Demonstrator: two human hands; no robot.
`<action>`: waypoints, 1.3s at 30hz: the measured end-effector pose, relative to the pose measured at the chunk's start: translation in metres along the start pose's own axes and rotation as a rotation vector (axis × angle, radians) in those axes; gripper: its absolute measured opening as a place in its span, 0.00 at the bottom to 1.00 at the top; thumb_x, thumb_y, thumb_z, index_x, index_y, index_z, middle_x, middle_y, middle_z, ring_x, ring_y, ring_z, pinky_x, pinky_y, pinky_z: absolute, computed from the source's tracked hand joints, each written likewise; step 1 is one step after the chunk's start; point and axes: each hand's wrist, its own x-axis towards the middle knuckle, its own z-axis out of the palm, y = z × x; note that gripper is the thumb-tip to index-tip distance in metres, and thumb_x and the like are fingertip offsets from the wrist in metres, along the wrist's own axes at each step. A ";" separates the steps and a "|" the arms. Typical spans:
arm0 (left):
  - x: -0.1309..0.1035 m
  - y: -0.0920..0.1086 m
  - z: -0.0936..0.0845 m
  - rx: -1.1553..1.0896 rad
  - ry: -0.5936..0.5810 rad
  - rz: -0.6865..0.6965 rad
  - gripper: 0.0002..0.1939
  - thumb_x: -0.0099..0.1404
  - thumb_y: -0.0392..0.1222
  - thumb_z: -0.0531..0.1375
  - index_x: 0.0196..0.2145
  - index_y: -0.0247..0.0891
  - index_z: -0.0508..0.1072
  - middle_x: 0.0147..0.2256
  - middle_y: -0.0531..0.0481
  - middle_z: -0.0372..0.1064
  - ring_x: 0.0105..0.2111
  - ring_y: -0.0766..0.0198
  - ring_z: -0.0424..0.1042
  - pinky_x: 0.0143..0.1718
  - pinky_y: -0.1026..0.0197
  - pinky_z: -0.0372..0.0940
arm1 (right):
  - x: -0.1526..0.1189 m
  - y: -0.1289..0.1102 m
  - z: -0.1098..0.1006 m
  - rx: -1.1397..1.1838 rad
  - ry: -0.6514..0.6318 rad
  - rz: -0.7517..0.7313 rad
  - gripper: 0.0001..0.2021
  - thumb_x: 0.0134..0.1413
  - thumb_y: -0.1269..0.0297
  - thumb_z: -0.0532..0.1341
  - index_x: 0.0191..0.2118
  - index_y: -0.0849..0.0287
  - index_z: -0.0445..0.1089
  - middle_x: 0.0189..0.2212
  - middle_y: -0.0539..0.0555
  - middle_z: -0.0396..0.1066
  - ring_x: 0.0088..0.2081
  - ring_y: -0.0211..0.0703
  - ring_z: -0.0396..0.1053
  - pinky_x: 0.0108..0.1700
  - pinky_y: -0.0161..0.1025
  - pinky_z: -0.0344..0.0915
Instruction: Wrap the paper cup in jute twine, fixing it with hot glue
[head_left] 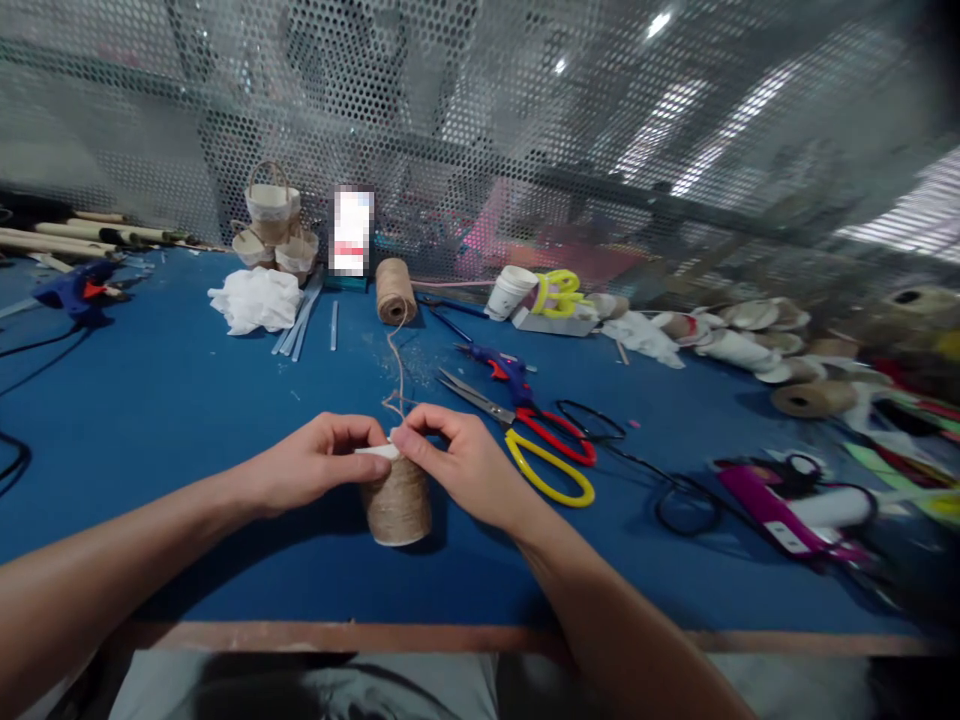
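Observation:
A small white cup (399, 505) wrapped in brown twine stands on the blue tabletop, close to the front edge. My left hand (330, 460) grips its rim from the left, thumb across the white top. On the other side, my right hand (457, 455) is closed at the rim, thumb and fingertips pinching the twine (400, 365). That strand runs back, with a small loop in it, to a twine spool (394, 290) lying on its side. The exact pinch point is partly hidden by my fingers.
Right of my hands lie scissors (517, 412) with red and yellow handles and a blue glue gun (506, 370). A purple hair-dryer-like tool (772, 510) and cords are farther right. Glue sticks (300, 330), white tissue (259, 300) and wrapped cups (274, 215) sit back left, before a perforated metal screen (420, 130).

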 end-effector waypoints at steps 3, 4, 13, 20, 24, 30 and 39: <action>0.000 -0.002 -0.002 -0.049 0.013 0.019 0.09 0.51 0.41 0.62 0.23 0.33 0.68 0.22 0.55 0.62 0.24 0.70 0.58 0.29 0.65 0.53 | 0.011 0.007 -0.013 -0.188 0.028 0.083 0.12 0.57 0.57 0.53 0.32 0.60 0.65 0.28 0.48 0.69 0.31 0.34 0.66 0.34 0.30 0.62; 0.001 -0.003 -0.003 -0.064 0.018 0.023 0.09 0.51 0.41 0.62 0.23 0.33 0.68 0.22 0.55 0.62 0.24 0.70 0.58 0.29 0.65 0.52 | 0.016 0.011 -0.023 -0.330 0.072 0.155 0.12 0.58 0.56 0.52 0.35 0.59 0.66 0.31 0.49 0.70 0.33 0.34 0.67 0.36 0.30 0.63; 0.003 -0.006 -0.008 -0.118 0.073 0.031 0.08 0.51 0.40 0.63 0.22 0.34 0.68 0.22 0.55 0.63 0.25 0.69 0.59 0.31 0.65 0.51 | 0.059 0.087 -0.112 -0.867 0.209 0.844 0.14 0.56 0.62 0.57 0.47 0.62 0.64 0.46 0.57 0.65 0.43 0.45 0.66 0.43 0.47 0.65; 0.004 -0.004 -0.007 -0.142 0.076 0.049 0.09 0.49 0.41 0.64 0.22 0.34 0.68 0.22 0.55 0.63 0.25 0.69 0.59 0.30 0.64 0.51 | 0.057 0.103 -0.113 -0.828 0.137 0.946 0.15 0.56 0.61 0.57 0.48 0.60 0.63 0.47 0.57 0.64 0.44 0.45 0.66 0.43 0.46 0.65; 0.005 -0.003 -0.007 -0.154 0.080 0.060 0.09 0.48 0.40 0.65 0.22 0.34 0.68 0.22 0.55 0.64 0.25 0.69 0.59 0.30 0.64 0.52 | 0.053 0.101 -0.115 -0.731 0.173 0.931 0.15 0.56 0.62 0.57 0.48 0.60 0.63 0.46 0.56 0.64 0.44 0.45 0.66 0.42 0.46 0.65; 0.005 -0.002 -0.009 -0.152 0.063 0.087 0.10 0.48 0.41 0.65 0.22 0.34 0.69 0.23 0.54 0.64 0.25 0.70 0.60 0.31 0.65 0.53 | 0.035 0.069 -0.111 -0.437 0.357 0.709 0.07 0.53 0.66 0.58 0.36 0.65 0.68 0.34 0.54 0.70 0.34 0.40 0.69 0.36 0.38 0.67; 0.006 -0.003 -0.013 -0.108 0.078 0.135 0.12 0.50 0.44 0.65 0.23 0.33 0.70 0.26 0.52 0.65 0.28 0.69 0.62 0.33 0.65 0.56 | -0.012 0.012 -0.076 0.192 0.122 0.307 0.13 0.43 0.56 0.63 0.30 0.62 0.68 0.20 0.51 0.69 0.18 0.33 0.63 0.21 0.32 0.62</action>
